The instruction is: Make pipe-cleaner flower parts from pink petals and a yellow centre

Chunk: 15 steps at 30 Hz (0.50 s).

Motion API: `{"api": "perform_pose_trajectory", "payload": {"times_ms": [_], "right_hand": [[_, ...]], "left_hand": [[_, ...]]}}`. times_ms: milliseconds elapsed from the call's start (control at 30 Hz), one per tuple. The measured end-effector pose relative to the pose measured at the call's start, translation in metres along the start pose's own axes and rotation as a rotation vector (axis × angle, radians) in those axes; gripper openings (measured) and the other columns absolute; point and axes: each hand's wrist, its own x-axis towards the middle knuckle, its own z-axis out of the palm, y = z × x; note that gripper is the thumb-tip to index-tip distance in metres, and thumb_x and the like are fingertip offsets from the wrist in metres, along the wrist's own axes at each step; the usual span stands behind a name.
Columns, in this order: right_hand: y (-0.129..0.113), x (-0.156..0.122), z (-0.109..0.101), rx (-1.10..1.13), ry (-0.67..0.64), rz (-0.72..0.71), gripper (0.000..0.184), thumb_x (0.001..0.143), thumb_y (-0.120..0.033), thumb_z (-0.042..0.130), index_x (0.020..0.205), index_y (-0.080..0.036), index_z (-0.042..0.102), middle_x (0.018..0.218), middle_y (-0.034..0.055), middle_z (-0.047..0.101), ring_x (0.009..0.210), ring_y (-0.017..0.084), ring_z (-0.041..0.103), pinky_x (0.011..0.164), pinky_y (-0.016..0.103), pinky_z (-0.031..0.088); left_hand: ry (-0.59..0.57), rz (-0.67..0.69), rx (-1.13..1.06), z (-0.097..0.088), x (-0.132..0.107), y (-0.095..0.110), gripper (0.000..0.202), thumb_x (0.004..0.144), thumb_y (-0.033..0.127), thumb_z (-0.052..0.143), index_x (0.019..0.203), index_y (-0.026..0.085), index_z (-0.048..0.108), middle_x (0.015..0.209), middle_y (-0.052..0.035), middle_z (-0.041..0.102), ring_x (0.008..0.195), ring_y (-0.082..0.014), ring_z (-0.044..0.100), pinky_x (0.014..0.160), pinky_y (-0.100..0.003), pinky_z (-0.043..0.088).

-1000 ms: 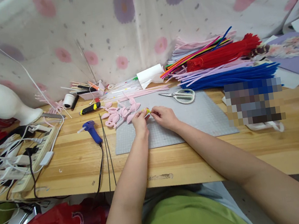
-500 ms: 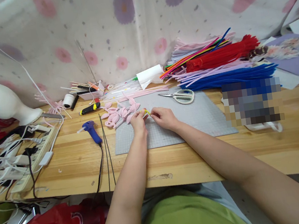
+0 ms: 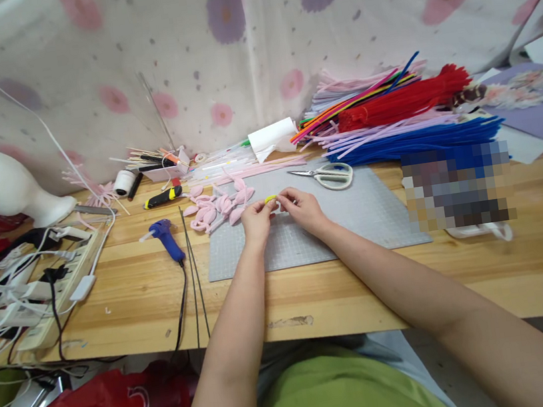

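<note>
Both hands meet over the grey cutting mat (image 3: 354,219) on the desk (image 3: 133,297): left hand (image 3: 257,222) and right hand (image 3: 305,209) pinch a short yellow pipe cleaner (image 3: 271,199) between their fingertips, its long axis running left to right, just beside the pink petal pieces (image 3: 216,208).

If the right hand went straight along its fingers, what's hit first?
Right hand points left: beyond the yellow pipe-cleaner bit it pinches, likely the left hand, almost touching it.
</note>
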Motion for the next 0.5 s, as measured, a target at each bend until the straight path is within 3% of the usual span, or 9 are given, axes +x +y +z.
{"api": "perform_pose_trajectory", "payload": {"times_ms": [100,200,333,433,500], "right_hand": [[-0.001,0.003,-0.003,-0.063,0.03,0.037,0.023,0.081,-0.037,0.045,0.077,-0.02,0.058,0.065,0.0009,0.059,0.061,0.014,0.053,0.062,0.026,0.039],[-0.006,0.011,-0.028,-0.227,0.026,0.082,0.022,0.078,-0.037,0.049,0.086,-0.02,0.059,0.074,0.0029,0.063,0.067,0.015,0.056,0.066,0.028,0.041],[-0.012,0.012,-0.105,-0.34,-0.02,0.152,0.023,0.073,-0.033,0.057,0.09,-0.018,0.06,0.088,0.0062,0.066,0.077,0.016,0.059,0.071,0.029,0.043],[-0.01,-0.006,-0.177,-0.396,0.024,0.257,0.021,0.075,-0.031,0.056,0.09,-0.017,0.06,0.091,0.0084,0.067,0.08,0.016,0.061,0.072,0.027,0.043],[-0.003,-0.023,-0.218,-0.609,0.039,0.336,0.018,0.078,-0.031,0.054,0.089,-0.02,0.062,0.084,0.0065,0.069,0.074,0.013,0.062,0.066,0.024,0.043]], "left_hand": [[-0.021,-0.022,0.01,-0.001,0.001,0.0,0.02,0.058,0.032,0.07,0.068,0.015,0.068,0.068,-0.0041,0.065,0.062,-0.0154,0.063,0.055,-0.023,0.043],[0.023,-0.01,0.022,-0.002,0.003,-0.003,0.021,0.058,0.031,0.07,0.069,0.014,0.068,0.068,-0.0035,0.066,0.06,-0.0145,0.063,0.054,-0.022,0.043],[0.072,0.001,0.038,-0.003,0.006,-0.008,0.018,0.061,0.027,0.067,0.071,0.013,0.067,0.07,-0.0028,0.067,0.057,-0.0121,0.062,0.054,-0.022,0.044],[0.08,-0.008,0.054,-0.003,0.008,-0.01,0.014,0.064,0.025,0.065,0.071,0.013,0.066,0.073,-0.003,0.068,0.055,-0.0109,0.061,0.053,-0.022,0.045],[0.082,-0.017,0.056,-0.002,0.008,-0.01,0.012,0.065,0.025,0.064,0.07,0.013,0.065,0.073,-0.0033,0.068,0.052,-0.01,0.06,0.052,-0.022,0.045]]}}
